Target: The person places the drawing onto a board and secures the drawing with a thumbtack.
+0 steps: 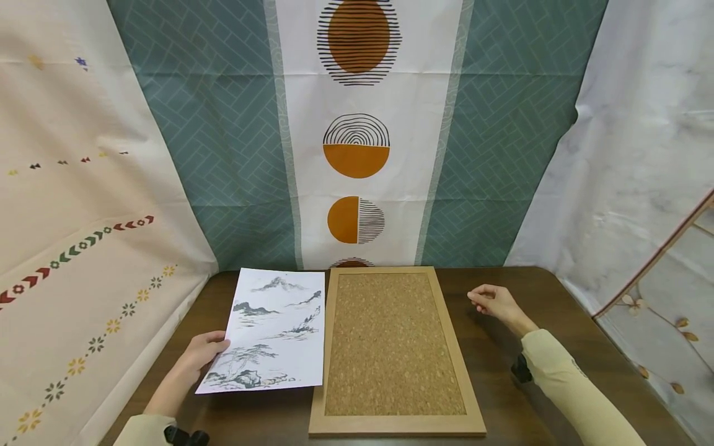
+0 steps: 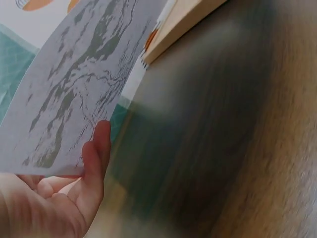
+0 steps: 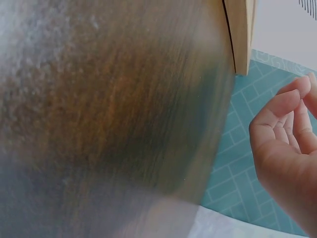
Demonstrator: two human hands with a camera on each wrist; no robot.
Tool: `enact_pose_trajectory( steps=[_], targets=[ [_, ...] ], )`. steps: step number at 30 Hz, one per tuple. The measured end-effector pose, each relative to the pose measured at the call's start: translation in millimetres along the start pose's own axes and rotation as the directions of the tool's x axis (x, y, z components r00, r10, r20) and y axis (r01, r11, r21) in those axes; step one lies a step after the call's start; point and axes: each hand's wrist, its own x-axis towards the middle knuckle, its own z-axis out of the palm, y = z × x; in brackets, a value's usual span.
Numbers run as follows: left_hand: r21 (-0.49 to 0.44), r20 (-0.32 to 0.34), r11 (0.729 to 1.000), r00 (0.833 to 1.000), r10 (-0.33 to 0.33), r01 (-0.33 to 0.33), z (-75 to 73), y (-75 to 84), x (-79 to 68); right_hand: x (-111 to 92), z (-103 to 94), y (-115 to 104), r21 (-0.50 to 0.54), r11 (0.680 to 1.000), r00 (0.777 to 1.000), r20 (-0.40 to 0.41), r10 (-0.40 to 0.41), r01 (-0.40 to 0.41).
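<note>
At the left edge of a sheet of paper (image 1: 273, 322) printed with ink-style mountains, rocks and trees, my left hand (image 1: 196, 354) grips it with the thumb on top. The sheet is raised over the table, its right edge beside a wood-framed cork board (image 1: 396, 347). In the left wrist view the fingers (image 2: 94, 158) lie along the sheet's edge. My right hand (image 1: 500, 306) hovers to the right of the board, apart from it. Its thumb and index fingertips (image 3: 285, 101) meet with the fingers curled; I see no object between them.
The board lies flat on a dark brown wooden table (image 1: 268, 418). Behind the table hangs a teal and white cloth (image 1: 362, 93) with orange circle patterns. A cream cloth (image 1: 72, 248) borders the left side, a pale marbled one (image 1: 636, 155) the right.
</note>
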Motion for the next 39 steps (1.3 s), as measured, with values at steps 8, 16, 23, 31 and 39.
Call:
enact_pose_trajectory(
  steps=[8, 16, 23, 31, 39],
  targets=[
    [-0.166, 0.107, 0.986, 0.994, -0.012, 0.03, 14.1, 1.1, 3.1, 0.0, 3.6, 0.5, 0.015, 0.999, 0.999, -0.013, -0.03, 0.03],
    [-0.285, 0.222, 0.957, 0.975, 0.022, 0.044, 24.7, 5.6, 6.3, 2.4, 7.6, 0.2, 0.006, 1.0, 0.999, -0.039, -0.024, 0.024],
    [-0.364, 0.317, 0.93, 0.946, 0.066, 0.057, 31.2, 7.3, 10.4, 1.8, 7.8, -1.5, -0.022, 0.999, 0.999, -0.018, -0.035, 0.035],
    [-0.439, 0.401, 0.896, 0.908, 0.124, 0.071, 45.9, 15.2, 13.6, 5.9, 11.4, -5.8, 0.0, 1.0, 1.0, -0.008, -0.028, 0.028],
    [-0.455, 0.43, 0.888, 0.889, 0.159, 0.062, 68.6, 23.2, 15.6, 8.6, 19.0, -12.1, 0.07, 0.998, 1.0, 0.007, -0.006, 0.006]
  ],
)
